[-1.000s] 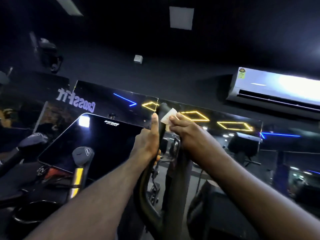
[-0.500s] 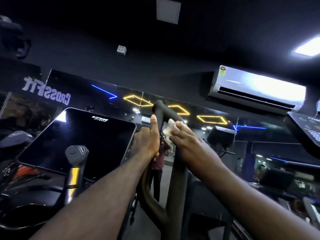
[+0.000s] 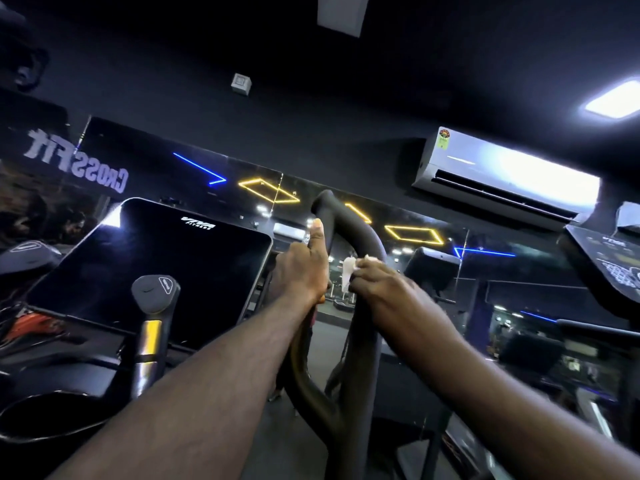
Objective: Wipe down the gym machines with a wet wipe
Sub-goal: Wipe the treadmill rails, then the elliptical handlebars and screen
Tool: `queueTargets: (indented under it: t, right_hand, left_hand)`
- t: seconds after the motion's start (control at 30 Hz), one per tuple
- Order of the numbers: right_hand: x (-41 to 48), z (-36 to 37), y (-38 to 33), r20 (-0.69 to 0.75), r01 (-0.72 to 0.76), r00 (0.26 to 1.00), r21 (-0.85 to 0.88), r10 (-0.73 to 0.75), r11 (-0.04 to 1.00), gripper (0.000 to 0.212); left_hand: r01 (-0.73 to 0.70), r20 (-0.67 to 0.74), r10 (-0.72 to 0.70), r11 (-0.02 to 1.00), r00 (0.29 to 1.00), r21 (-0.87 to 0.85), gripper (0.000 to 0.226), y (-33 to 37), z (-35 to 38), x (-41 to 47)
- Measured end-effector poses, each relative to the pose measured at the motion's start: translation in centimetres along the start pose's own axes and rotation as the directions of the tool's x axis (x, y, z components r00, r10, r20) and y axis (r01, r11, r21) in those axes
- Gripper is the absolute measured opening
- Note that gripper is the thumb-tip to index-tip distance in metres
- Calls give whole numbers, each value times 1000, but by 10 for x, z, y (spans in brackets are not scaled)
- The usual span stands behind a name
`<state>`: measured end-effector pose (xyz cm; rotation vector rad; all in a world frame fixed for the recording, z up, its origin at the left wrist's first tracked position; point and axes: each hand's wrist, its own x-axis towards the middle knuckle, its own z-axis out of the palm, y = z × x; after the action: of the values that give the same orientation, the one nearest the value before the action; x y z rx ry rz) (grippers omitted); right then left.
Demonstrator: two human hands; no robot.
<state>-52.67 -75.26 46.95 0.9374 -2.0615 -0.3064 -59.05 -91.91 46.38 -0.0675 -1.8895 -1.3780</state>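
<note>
The white wet wipe point(image 3: 347, 276) sits on the right side of the black looped handlebar point(image 3: 360, 230), clamped under my right hand point(image 3: 388, 291). My left hand point(image 3: 301, 268) grips the loop's left side, thumb raised. The dark console screen point(image 3: 149, 268) stands to the left, with a stub grip point(image 3: 156, 294) in front of it.

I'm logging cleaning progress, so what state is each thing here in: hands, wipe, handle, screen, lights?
left hand: grips the loop handle on its left side, thumb up.
right hand: holds the wet wipe against the handle's right side.
wet wipe: crumpled, partly under the fingers.
console screen: dark.
ceiling light: lit.
</note>
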Motion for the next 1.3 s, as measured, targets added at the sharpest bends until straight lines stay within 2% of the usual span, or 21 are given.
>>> queueTargets:
  t: [0.07, 0.13, 0.2, 0.27, 0.37, 0.47, 0.53, 0.63, 0.73, 0.93, 1.0, 1.07, 1.13, 1.2, 1.3]
  right_hand:
    - [-14, 0, -10, 0, -39, 999, 62, 39, 997, 34]
    - [-9, -10, -11, -3, -106, 994, 110, 107, 988, 39]
    - [4, -22, -4, -53, -142, 988, 61, 145, 988, 54]
    - [8, -23, 1, -46, -157, 987, -23, 156, 987, 60]
    - [-18, -5, -10, -2, -169, 986, -60, 169, 984, 60]
    - [-44, 5, -31, -41, -127, 991, 51, 129, 991, 54]
    - [-41, 1, -27, -96, -98, 990, 54, 103, 994, 48]
    - [-18, -9, -3, -176, -175, 970, -22, 169, 984, 49]
    - [-13, -7, 0, -133, -239, 963, -38, 233, 970, 55]
    - [-70, 19, -41, -83, -132, 989, -74, 125, 989, 51]
    - [-59, 10, -31, -125, -110, 987, -100, 97, 989, 41]
    - [-36, -1, -13, -200, -161, 970, -102, 139, 982, 33]
    - [-22, -3, -1, -226, -177, 962, -83, 154, 981, 36]
    - [-28, 12, -11, -183, -117, 978, -84, 101, 990, 38]
    - [-66, 33, -47, -124, 39, 991, -80, -48, 996, 30]
  left_hand:
    - [-13, -4, 13, 1000, 1000, 15, 91, 0, 0, 0]
    - [-6, -1, 6, 1000, 1000, 10, 88, 0, -1, 0]
    - [-3, 18, 3, 1000, 1000, -5, 89, 1, -1, -1]
    - [-5, 8, 5, 1000, 1000, 5, 84, 3, -4, -6]
    - [-37, -16, 38, 999, 999, 34, 80, 6, -6, -8]
    - [-43, -21, 44, 999, 999, 16, 88, 3, -3, -7]
    - [-31, -21, 31, 999, 999, 9, 94, -1, 0, -3]
    - [8, -4, -8, 1000, 1000, -11, 96, -1, 1, 0]
    - [-6, -8, 6, 1000, 1000, 25, 86, 2, -5, -6]
    - [-6, -10, 6, 1000, 1000, -8, 81, 4, -4, -11]
    - [8, -8, -8, 1000, 1000, 8, 80, 4, -3, -9]
    - [31, -6, -31, 999, 999, 24, 83, 4, -1, -7]
    - [48, -37, -47, 999, 998, 13, 92, 5, -1, -8]
    - [48, -56, -48, 999, 997, 3, 89, 6, -1, -8]
    - [48, -49, -47, 999, 998, 10, 76, 7, -2, -8]
